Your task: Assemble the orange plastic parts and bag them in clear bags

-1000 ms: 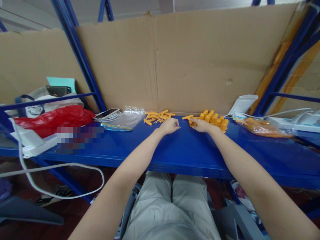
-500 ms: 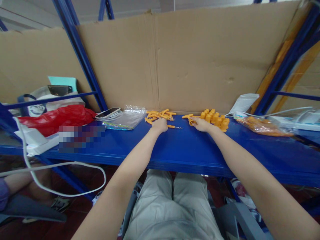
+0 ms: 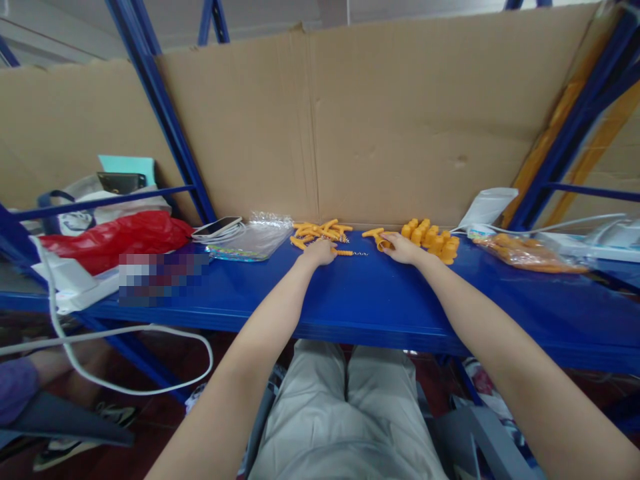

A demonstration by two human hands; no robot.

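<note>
My left hand (image 3: pixel 321 253) is closed around an orange corkscrew. Its ridged shaft and thin metal spiral (image 3: pixel 360 253) stick out to the right, just over the blue shelf. Behind that hand lies a pile of orange T-handled corkscrews (image 3: pixel 320 230), some with metal spirals showing. My right hand (image 3: pixel 400 248) has its fingers closed on an orange plastic sleeve (image 3: pixel 385 245) with a round open end facing left. An orange T-shaped handle (image 3: pixel 373 233) lies at its fingertips; whether it joins the sleeve I cannot tell. Several orange sleeves (image 3: pixel 433 239) stand upright beyond my right hand.
On the blue shelf (image 3: pixel 370 300), a phone (image 3: pixel 225 225) with a white cable and a clear plastic bag (image 3: pixel 260 240) lie left. Farther left are a red bag (image 3: pixel 120 237) and a white power strip (image 3: pixel 90 290). A bag of orange parts (image 3: pixel 530 252) lies right. Cardboard (image 3: pixel 390 120) stands behind.
My left hand and the corkscrew have shifted very slightly right. My right hand stays almost in place. At the lower left, another person's leg and shoe have moved.
</note>
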